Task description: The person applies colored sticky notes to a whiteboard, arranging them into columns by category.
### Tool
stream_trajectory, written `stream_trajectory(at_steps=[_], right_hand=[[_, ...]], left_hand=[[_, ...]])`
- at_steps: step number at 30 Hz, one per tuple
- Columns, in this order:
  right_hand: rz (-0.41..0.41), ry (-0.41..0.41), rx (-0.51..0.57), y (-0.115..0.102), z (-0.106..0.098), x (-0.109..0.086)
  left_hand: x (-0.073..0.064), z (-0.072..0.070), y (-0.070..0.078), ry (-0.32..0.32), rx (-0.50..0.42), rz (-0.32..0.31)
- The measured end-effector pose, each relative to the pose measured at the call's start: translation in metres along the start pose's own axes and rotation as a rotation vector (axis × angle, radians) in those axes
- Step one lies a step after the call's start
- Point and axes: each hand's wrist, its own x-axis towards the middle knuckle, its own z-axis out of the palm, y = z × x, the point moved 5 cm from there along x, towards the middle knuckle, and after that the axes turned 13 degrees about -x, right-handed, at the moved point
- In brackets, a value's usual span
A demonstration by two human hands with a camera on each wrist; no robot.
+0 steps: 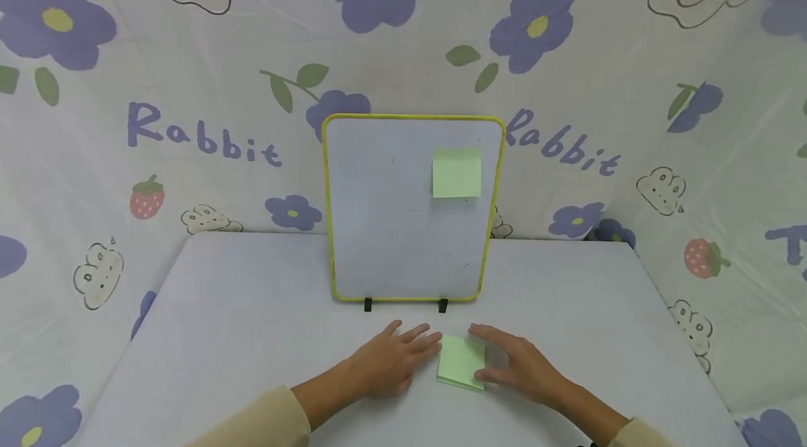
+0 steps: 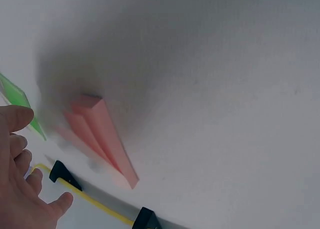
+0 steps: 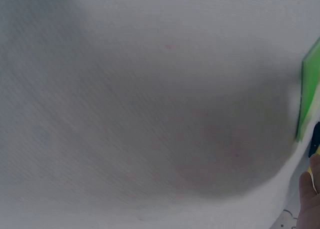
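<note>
A pad of green sticky notes [image 1: 460,363] lies on the white table [image 1: 252,321] in front of an upright whiteboard [image 1: 391,223] with a yellow frame. One green note [image 1: 457,173] is stuck at the board's upper right. My left hand [image 1: 417,343] lies flat with straight fingers, its fingertips touching the pad's left edge. My right hand [image 1: 489,356] rests at the pad's right edge, fingers relaxed, thumb by the near corner. In the left wrist view a pink pad-like shape [image 2: 102,136] lies near the green pad [image 2: 20,101]. The right wrist view shows only the pad's edge [image 3: 310,89].
The whiteboard stands on two black feet [image 1: 368,305], also seen as black feet [image 2: 62,174] in the left wrist view. A flower and rabbit print cloth [image 1: 189,139] hangs behind and around the table. The table's edges run left, right and behind the board.
</note>
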Motion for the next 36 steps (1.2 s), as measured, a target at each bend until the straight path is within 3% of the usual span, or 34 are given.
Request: stream_trajectory(at_steps=[4, 14, 24, 36], right_hand=[[-0.013, 0.024, -0.008, 0.001, 0.006, -0.004], [0.003, -0.022, -0.048, 0.004, 0.019, -0.009], [0.023, 0.001, -0.056, 0.003, 0.022, -0.012], [-0.030, 0.048, -0.075, 0.006, 0.024, -0.015]], left_hand=[[-0.005, 0.004, 0.004, 0.019, -0.007, 0.025], [-0.011, 0.014, 0.008, 0.005, -0.047, 0.051], [-0.015, 0.014, 0.011, -0.003, -0.079, 0.046], [-0.014, 0.016, 0.013, 0.011, -0.051, 0.088]])
